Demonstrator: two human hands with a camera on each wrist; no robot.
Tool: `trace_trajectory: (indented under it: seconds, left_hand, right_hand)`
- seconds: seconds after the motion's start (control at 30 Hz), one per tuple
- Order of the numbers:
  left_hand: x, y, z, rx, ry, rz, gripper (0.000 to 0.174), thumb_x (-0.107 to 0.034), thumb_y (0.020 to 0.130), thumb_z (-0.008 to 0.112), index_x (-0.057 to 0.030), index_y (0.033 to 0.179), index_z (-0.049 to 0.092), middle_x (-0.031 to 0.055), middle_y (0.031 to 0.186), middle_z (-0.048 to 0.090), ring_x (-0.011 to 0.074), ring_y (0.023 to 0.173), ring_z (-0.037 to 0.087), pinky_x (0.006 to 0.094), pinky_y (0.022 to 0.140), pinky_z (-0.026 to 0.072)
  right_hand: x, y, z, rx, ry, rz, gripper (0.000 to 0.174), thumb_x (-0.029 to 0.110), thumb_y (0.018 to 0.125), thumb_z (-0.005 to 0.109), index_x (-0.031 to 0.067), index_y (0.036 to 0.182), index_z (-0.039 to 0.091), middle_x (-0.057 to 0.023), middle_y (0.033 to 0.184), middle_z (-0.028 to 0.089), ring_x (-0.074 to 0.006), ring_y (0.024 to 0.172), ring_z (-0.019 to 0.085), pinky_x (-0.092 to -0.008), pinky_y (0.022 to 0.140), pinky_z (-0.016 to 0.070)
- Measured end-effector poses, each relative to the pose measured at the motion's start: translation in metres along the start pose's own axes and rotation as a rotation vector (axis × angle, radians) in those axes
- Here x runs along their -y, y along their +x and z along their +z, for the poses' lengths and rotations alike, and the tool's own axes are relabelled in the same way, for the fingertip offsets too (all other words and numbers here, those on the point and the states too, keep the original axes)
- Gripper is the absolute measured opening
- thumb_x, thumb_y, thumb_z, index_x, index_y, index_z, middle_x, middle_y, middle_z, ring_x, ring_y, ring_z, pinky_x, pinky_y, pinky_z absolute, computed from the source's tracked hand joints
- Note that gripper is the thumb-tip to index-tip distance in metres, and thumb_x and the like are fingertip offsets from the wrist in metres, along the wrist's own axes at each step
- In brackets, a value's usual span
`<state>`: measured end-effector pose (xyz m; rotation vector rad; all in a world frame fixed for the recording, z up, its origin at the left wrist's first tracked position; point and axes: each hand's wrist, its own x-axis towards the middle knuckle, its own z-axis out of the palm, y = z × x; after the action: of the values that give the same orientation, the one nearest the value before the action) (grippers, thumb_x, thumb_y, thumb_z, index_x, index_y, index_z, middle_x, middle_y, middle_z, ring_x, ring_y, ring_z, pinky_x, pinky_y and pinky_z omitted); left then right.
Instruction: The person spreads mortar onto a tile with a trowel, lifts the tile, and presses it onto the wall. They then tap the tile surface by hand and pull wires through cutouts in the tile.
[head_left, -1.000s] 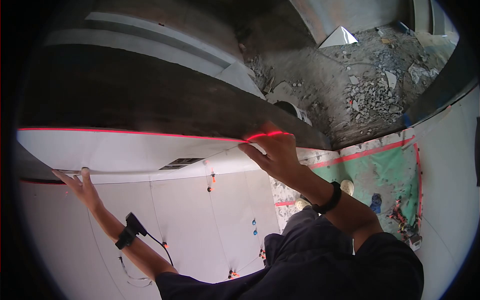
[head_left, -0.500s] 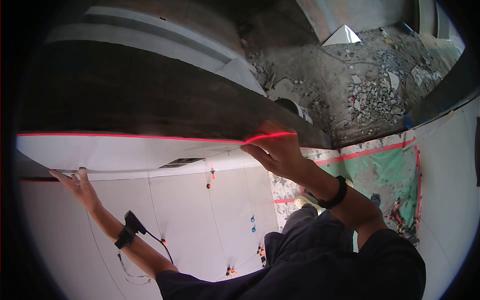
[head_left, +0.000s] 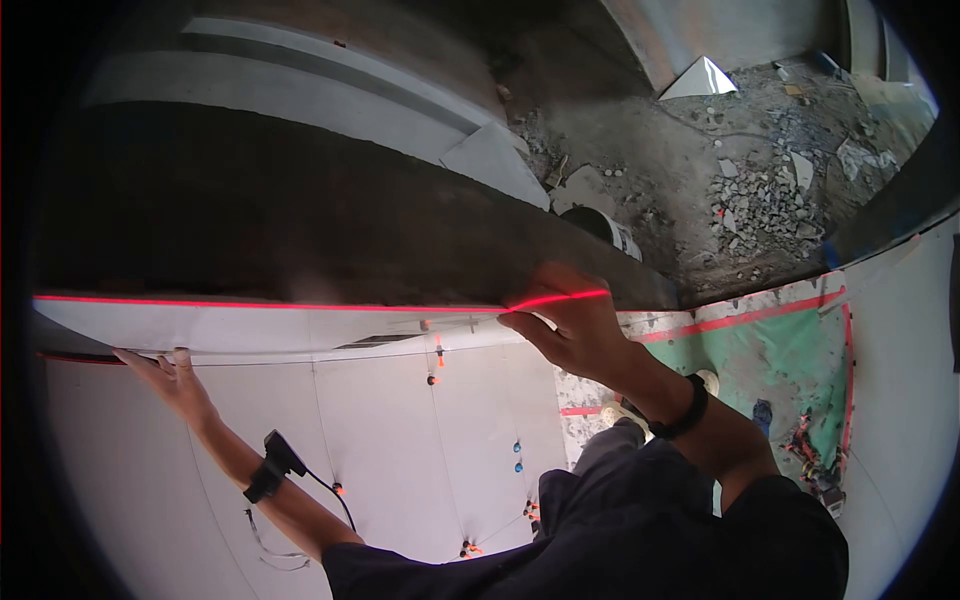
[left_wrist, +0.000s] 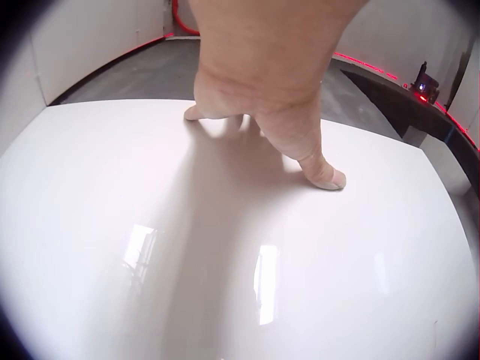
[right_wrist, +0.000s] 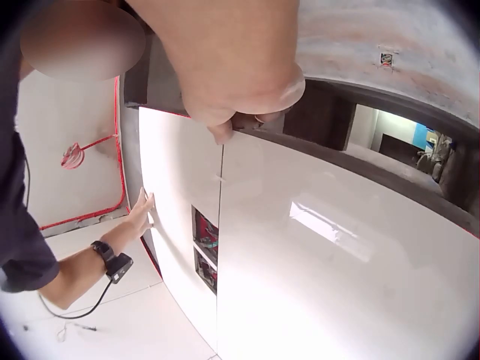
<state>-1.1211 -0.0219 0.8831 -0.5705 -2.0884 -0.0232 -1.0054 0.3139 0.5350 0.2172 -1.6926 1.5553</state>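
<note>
A glossy white wall tile (left_wrist: 360,247) stands against the dark wall. On its face my left hand (head_left: 178,388) presses with spread fingers; the left wrist view shows the thumb and fingertips touching it, with a shadow beneath. My right hand (head_left: 575,330) bends over the top edge near a vertical seam, thumb at the tile's face and the other fingers over the edge. Those fingertips are partly hidden in the right wrist view. A larger white tile (right_wrist: 322,225) adjoins at the seam. Beside the seam is a rectangular cutout (right_wrist: 205,238) with wiring in it.
A red laser line (head_left: 250,303) runs along the tile's top edge and across my right hand. Orange levelling clips (head_left: 433,379) dot the tiled surface below. Green sheeting (head_left: 770,350) with tools on it covers the floor at right. Rubble (head_left: 765,200) lies beyond the dark wall (head_left: 250,200).
Both hands keep their places on the tile. The head view has shifted slightly, so the scene sits lower, and the tile's visible face looks narrower beneath the laser line.
</note>
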Motion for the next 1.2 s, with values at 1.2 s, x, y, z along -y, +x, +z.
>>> trace_trajectory:
  seconds: [1.2]
  left_hand:
    - [0.016,0.006,0.011,0.089,-0.262,-0.063,0.141,-0.070,0.062,0.077,-0.0002,0.154,-0.005,0.0248,0.161,0.000,0.0364,0.149,0.007,0.0534,0.117,0.0128]
  right_hand:
    - [-0.021,0.006,0.012,0.071,0.097,0.017,0.015,0.005,0.074,0.076,0.0026,0.083,0.065,-0.0133,0.077,0.062,-0.0332,0.072,0.057,-0.0423,0.064,0.0421]
